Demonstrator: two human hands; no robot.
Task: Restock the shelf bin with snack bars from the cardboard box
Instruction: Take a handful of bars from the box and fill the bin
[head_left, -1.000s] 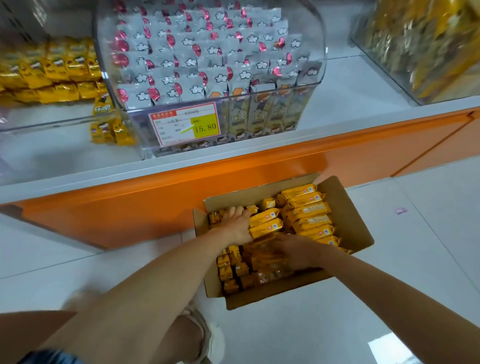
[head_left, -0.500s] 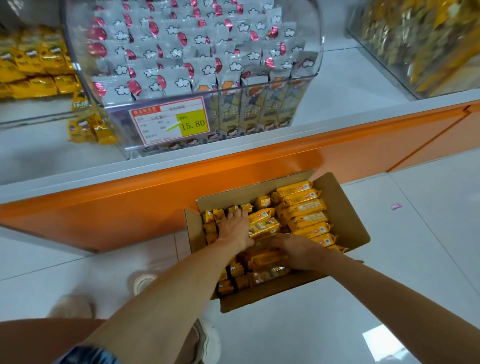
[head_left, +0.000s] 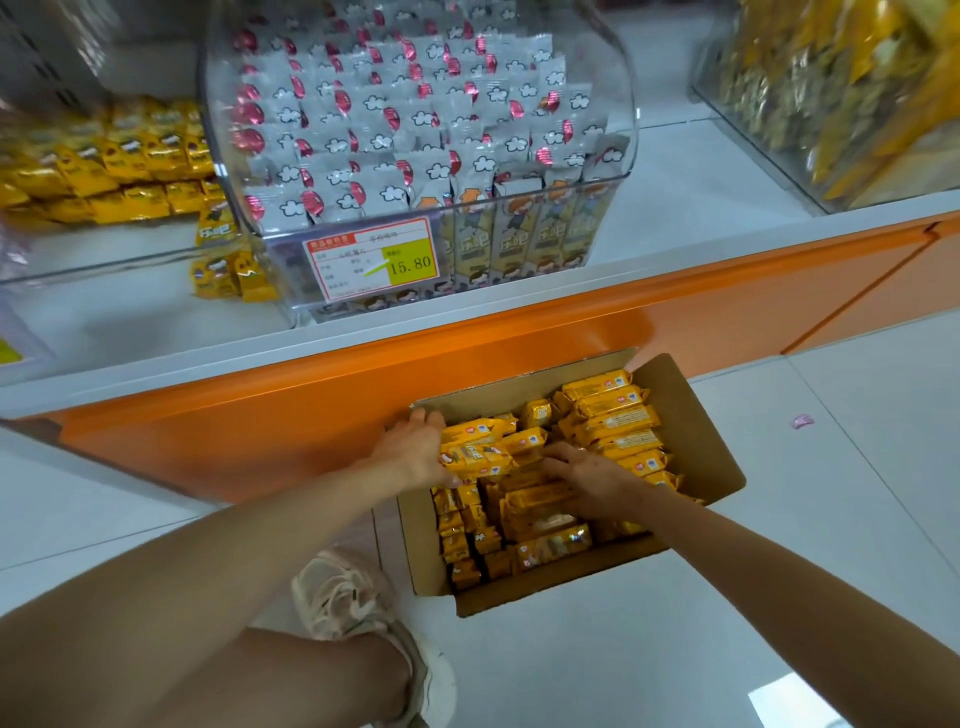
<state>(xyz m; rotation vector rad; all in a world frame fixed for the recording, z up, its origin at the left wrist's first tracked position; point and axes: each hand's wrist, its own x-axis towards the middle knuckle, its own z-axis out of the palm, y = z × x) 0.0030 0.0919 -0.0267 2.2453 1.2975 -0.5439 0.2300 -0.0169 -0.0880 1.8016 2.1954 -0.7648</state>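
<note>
Head view: looks down from a shelf edge to an open cardboard box (head_left: 696, 415) on the floor, pushed against the orange base panel (head_left: 260, 431).
Box contents: yellow snack bars (head_left: 613, 415) fill most of it, stacked at the right side, smaller packs on end at the near left.
Left hand: the left hand (head_left: 415, 449) is curled round a bunch of yellow bars (head_left: 483, 452) at the box's far-left corner, thumb under, fingers over the top.
Right hand: the right hand (head_left: 592, 480) lies palm down with spread fingers on the bars mid-box; I judge it to be gathering them, but whether it grips any I cannot tell.
Shelf bin: a clear bin (head_left: 156, 260) up at the left holds matching yellow packs, with open floor at its front; it is probably the target.
Neighbour: the domed bin (head_left: 618, 130) with the price tag (head_left: 371, 260) looks full of white packets.
Progress: early to middling; the box is nearly full and many handfuls are left.
</note>
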